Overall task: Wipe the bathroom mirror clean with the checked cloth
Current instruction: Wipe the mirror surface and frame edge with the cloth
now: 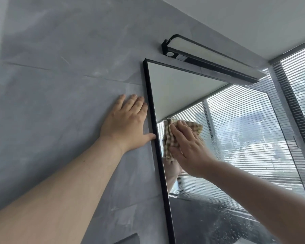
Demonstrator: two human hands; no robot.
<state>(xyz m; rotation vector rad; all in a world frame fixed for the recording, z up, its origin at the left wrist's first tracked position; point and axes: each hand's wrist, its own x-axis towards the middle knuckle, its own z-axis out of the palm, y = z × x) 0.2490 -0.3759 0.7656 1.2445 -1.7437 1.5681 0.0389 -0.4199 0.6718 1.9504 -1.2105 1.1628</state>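
The grey tiled wall [60, 76] carries a black-framed mirror [183, 88]. The left hand [125, 125] lies flat on the wall, fingers released, thumb touching the frame. The right hand [190, 147] presses the checked cloth [169, 136] against the glass near its left edge; the cloth lies under straight, spread fingers [180, 131].

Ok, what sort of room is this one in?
Probably a bathroom: a black-framed mirror on a grey tiled wall, a bar light mounted above it, window blinds alongside.
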